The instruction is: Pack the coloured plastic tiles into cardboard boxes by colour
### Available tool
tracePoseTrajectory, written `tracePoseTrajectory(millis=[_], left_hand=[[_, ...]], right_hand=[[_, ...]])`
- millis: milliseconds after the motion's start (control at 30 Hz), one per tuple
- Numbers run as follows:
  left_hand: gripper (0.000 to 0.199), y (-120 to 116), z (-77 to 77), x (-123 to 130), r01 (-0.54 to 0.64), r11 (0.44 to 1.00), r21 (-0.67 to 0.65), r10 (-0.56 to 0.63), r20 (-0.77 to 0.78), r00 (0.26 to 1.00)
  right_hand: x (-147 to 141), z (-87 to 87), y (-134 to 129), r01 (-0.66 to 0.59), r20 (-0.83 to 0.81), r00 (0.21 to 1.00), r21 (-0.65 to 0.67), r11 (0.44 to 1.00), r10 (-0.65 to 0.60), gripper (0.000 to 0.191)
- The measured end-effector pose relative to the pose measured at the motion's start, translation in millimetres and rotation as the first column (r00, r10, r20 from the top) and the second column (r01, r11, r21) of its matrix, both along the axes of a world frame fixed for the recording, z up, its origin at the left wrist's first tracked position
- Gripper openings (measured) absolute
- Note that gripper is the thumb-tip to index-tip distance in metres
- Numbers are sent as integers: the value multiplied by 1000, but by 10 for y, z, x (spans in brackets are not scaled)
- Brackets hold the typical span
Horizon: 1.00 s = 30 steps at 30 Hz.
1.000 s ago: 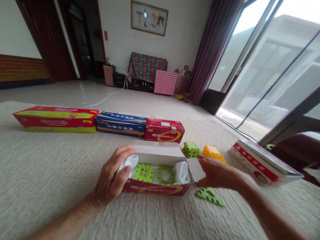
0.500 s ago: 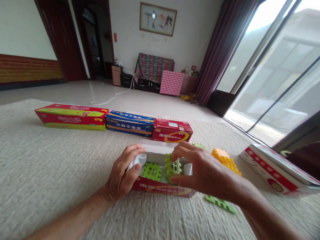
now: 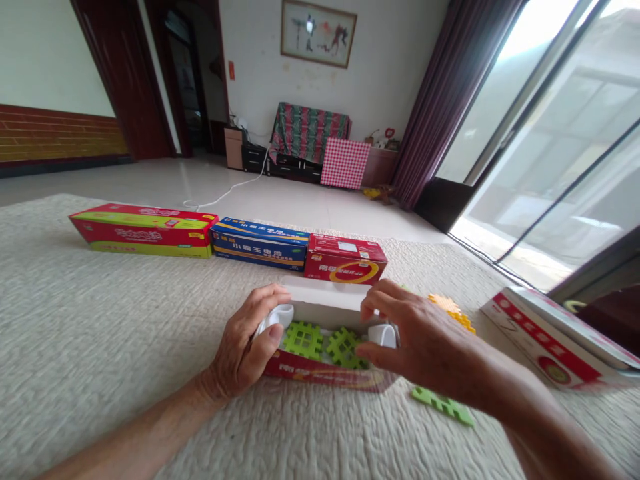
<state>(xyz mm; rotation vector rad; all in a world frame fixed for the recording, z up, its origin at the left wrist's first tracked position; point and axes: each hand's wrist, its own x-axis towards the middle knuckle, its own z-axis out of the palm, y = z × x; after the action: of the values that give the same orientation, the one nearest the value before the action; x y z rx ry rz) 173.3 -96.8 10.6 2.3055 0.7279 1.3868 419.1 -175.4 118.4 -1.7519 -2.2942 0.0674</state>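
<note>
Cream quilted spread under the work, pale tiled floor beyond. Change noted: the green plastic lattice square with notched edges, pinched by your right hand a moment ago, now lies turned askew in the right half of the open red cardboard box. Your right hand is empty as far as can be seen, fingers and thumb parted around that end; whether the thumb touches the square cannot be told. Your left hand grips the box's left end. Box contents: a second green window-patterned square sits squarer, just left of the first; white folded wads fill both ends. Judgement: the released square covers the round-holed one seen there earlier, so the right side is probably stacked deeper. Other containers: a long red-and-lime carton, a blue carton and a shorter red carton, all closed, in a row behind; a white-and-red box at far right, contents not visible. Orange notched pieces lie beyond your right hand, one loose green piece nearer you.
</note>
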Motion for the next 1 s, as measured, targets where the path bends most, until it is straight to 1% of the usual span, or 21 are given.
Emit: tracePoseTrajectory(millis=[67,133,167,200,267,333,433,533,633,767,833,900,1000], left_hand=[[35,-3,-1,0,-5,1000,-6,5,-3,1000],[35,-8,2,-2,-9,1000,-9,9,-9,1000],[35,-11,3,-3,-12,1000,-9,11,-11,1000],[35,-13,5,-4,-13,1000,-7,13,-13,1000],[35,-15,8,-7,-14,1000,0,14,-14,1000],[35,-14,11,-8,-14,1000,-1,14,-15,1000],[35,-13,14,-7,-15,1000,-10,14,-16,1000],[36,-12,16,0,-12,1000,-16,12,-10,1000],[36,-12,14,4,-7,1000,-12,7,0,1000],[35,-14,9,2,-2,1000,-5,2,1,1000],[36,-17,10,-1,-11,1000,-8,11,-3,1000],[36,-20,13,-1,-23,1000,-16,23,-8,1000],[36,-20,17,-1,-21,1000,-18,21,-18,1000]], right_hand=[[76,31,13,-1,-22,1000,51,999,2,16],[115,54,32,-34,-47,998,64,997,37,5],[109,61,45,-71,-51,996,42,997,73,5],[86,64,60,-117,-45,992,1,993,117,10],[-3,62,101,-194,0,981,-115,974,196,16],[-110,58,155,-209,81,970,-207,956,229,17],[-217,57,235,-204,177,951,-256,945,253,15],[-247,53,284,-240,217,929,-256,936,298,13],[-273,38,298,-222,283,914,-248,943,290,13],[-346,20,288,-112,396,894,-257,960,211,13],[-367,13,278,-85,423,886,-253,964,189,15],[-366,5,271,-107,426,883,-229,967,198,15],[-341,-12,276,-191,406,876,-206,960,261,13]])
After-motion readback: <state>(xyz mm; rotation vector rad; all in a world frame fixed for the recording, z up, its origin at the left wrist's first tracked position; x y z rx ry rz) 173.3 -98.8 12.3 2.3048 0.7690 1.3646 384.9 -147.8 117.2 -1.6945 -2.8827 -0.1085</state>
